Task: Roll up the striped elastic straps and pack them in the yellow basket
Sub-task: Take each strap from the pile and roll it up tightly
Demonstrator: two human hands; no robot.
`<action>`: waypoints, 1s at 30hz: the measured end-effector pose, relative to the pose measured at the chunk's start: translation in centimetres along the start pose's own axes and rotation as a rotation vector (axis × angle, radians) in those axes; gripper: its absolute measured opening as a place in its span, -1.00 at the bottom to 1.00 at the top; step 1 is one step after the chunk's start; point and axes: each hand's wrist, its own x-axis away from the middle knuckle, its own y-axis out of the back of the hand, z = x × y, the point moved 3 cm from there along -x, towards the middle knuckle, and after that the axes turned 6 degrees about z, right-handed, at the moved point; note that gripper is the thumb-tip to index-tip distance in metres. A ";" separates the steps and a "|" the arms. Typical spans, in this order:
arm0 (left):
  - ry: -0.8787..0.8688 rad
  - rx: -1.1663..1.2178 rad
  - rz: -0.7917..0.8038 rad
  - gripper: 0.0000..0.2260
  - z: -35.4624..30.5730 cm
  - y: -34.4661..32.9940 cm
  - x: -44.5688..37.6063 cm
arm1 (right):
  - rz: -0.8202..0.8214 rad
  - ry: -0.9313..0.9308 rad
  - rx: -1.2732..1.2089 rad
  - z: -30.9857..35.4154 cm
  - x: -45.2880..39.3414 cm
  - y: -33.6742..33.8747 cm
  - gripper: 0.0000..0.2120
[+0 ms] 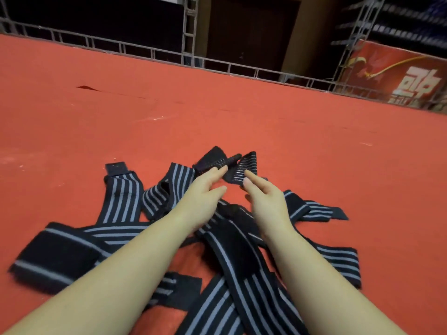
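Note:
Several black elastic straps with grey stripes [232, 252] lie tangled in a loose pile on the red carpet, under and around my forearms. At the pile's far side one strap end [242, 169] is folded up, with a black velcro patch [212, 160] beside it. My left hand [205, 192] reaches forward, its straight fingers touching the velcro patch and its thumb held apart. The extended fingertips of my right hand [263, 199] touch the striped folded end. Neither hand is closed around a strap. No yellow basket is in view.
The red carpet [121, 112] stretches far ahead and to both sides. A grey metal truss rail [154, 54] runs along its far edge. A red banner with white characters [399, 73] stands at the back right.

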 end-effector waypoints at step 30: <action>0.406 1.476 -0.109 -0.70 -7.9 -5.0 32.6 | 0.065 -0.263 -0.906 6.7 35.9 3.6 -0.85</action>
